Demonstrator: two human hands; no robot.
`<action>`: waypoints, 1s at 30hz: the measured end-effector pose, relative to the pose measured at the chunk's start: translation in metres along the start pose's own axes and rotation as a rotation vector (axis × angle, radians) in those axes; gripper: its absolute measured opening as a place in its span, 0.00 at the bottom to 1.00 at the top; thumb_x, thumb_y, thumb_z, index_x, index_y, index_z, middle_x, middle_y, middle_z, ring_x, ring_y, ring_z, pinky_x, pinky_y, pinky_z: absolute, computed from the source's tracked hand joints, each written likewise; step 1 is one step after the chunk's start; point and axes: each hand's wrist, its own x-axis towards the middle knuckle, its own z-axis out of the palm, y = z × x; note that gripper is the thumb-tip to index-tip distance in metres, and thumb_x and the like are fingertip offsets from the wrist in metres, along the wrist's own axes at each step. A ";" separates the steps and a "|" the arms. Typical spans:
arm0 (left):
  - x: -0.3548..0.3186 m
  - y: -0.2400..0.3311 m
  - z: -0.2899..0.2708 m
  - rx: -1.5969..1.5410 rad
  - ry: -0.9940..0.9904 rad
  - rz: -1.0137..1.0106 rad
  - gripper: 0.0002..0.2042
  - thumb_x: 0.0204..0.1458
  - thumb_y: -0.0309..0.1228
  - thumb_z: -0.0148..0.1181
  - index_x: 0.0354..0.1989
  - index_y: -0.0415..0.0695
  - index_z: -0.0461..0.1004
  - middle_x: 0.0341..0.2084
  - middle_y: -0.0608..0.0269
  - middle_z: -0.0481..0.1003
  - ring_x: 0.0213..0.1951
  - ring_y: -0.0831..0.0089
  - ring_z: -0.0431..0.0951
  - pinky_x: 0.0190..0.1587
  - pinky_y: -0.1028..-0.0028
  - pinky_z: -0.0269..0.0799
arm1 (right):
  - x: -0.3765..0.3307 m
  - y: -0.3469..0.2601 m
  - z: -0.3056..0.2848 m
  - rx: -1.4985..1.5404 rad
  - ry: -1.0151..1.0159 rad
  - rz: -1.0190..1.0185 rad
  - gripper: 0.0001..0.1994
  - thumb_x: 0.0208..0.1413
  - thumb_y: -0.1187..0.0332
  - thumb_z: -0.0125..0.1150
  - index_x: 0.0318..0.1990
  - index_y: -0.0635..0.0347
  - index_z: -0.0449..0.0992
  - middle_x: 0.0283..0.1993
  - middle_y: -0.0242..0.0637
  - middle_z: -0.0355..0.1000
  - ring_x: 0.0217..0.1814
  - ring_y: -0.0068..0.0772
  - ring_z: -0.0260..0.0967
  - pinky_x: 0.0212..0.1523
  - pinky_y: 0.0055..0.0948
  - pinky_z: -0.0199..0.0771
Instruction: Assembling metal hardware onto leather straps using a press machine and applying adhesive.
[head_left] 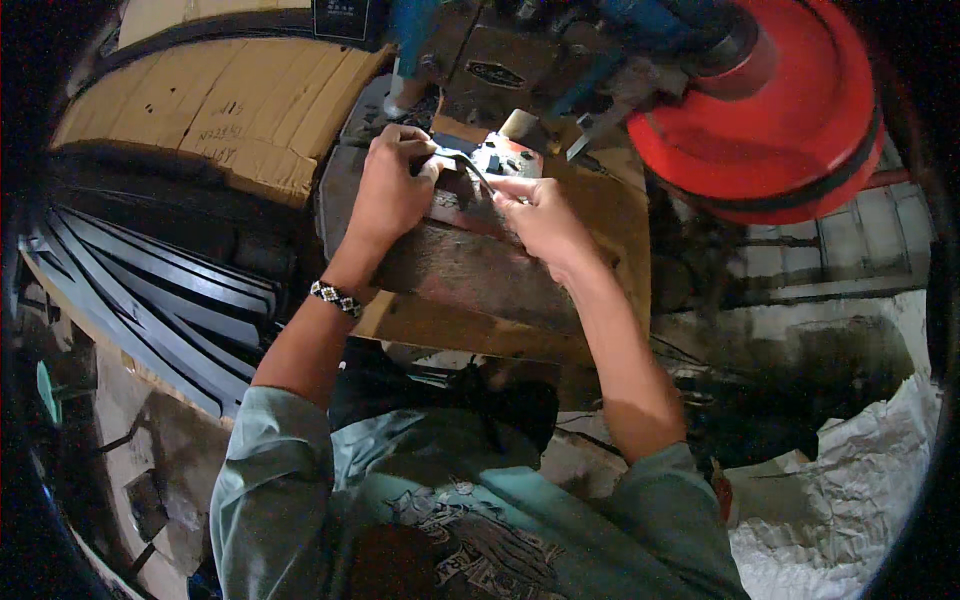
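A thin dark curved strip (471, 165) spans the gap between my two hands over the lit work spot of the machine. At its left end, the fingers and thumb of my left hand (395, 185) are pinched together on it. My right hand (541, 215) grips its lower right end between thumb and fingers. Right beneath and behind the strip is a small pale block with red patches (518, 158), brightly lit. The worn machine bed (440, 265) lies under both wrists. Fingertips hide the strip's two ends.
A big red wheel (760, 120) stands at the upper right, beside blue machine parts. On the left are a cardboard box (220, 110) and a stack of long dark strips (165, 310). A crumpled white sack (850, 500) lies at the lower right.
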 end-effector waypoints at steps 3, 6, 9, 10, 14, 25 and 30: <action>0.000 0.004 -0.003 0.049 -0.005 0.019 0.09 0.43 0.23 0.66 0.34 0.36 0.78 0.42 0.52 0.74 0.47 0.54 0.73 0.53 0.64 0.67 | -0.006 -0.009 -0.003 -0.108 -0.036 -0.100 0.15 0.59 0.70 0.54 0.52 0.58 0.77 0.42 0.46 0.78 0.44 0.36 0.75 0.45 0.34 0.70; -0.001 -0.004 0.003 -0.063 -0.006 -0.018 0.09 0.44 0.24 0.66 0.35 0.36 0.78 0.42 0.52 0.73 0.47 0.54 0.72 0.53 0.64 0.67 | -0.015 -0.028 -0.001 -0.526 0.019 -0.207 0.16 0.56 0.72 0.52 0.51 0.55 0.78 0.44 0.49 0.77 0.46 0.47 0.75 0.48 0.39 0.71; -0.003 0.009 -0.001 0.054 0.006 0.032 0.10 0.44 0.23 0.65 0.35 0.34 0.78 0.42 0.52 0.73 0.48 0.54 0.71 0.53 0.64 0.67 | -0.024 -0.059 -0.007 -0.891 0.050 -0.281 0.16 0.53 0.73 0.51 0.48 0.54 0.79 0.46 0.51 0.75 0.49 0.54 0.73 0.51 0.44 0.71; -0.003 0.010 0.000 0.050 0.001 0.031 0.10 0.44 0.23 0.65 0.35 0.34 0.78 0.42 0.52 0.73 0.48 0.54 0.71 0.53 0.64 0.67 | -0.019 -0.062 -0.010 -0.970 0.019 -0.316 0.16 0.52 0.73 0.51 0.48 0.54 0.79 0.47 0.50 0.75 0.49 0.53 0.73 0.52 0.45 0.71; -0.006 0.009 -0.002 0.022 -0.010 -0.003 0.10 0.44 0.23 0.65 0.36 0.33 0.79 0.42 0.52 0.72 0.47 0.54 0.71 0.53 0.64 0.67 | -0.017 -0.078 -0.007 -1.072 -0.060 -0.280 0.17 0.53 0.73 0.50 0.50 0.52 0.78 0.47 0.50 0.75 0.50 0.52 0.73 0.52 0.46 0.71; -0.004 0.014 0.001 0.013 0.034 0.017 0.10 0.42 0.21 0.65 0.35 0.32 0.79 0.40 0.51 0.72 0.45 0.53 0.71 0.51 0.63 0.67 | -0.026 -0.029 0.027 -0.925 0.193 -0.237 0.12 0.55 0.73 0.52 0.45 0.55 0.78 0.35 0.51 0.76 0.39 0.54 0.75 0.39 0.49 0.75; -0.005 0.007 0.000 0.045 0.015 0.041 0.13 0.45 0.21 0.65 0.40 0.34 0.73 0.39 0.50 0.74 0.45 0.57 0.75 0.49 0.66 0.71 | -0.029 -0.023 0.035 -0.943 0.293 -0.345 0.12 0.54 0.73 0.53 0.45 0.57 0.78 0.35 0.52 0.76 0.37 0.54 0.76 0.36 0.47 0.76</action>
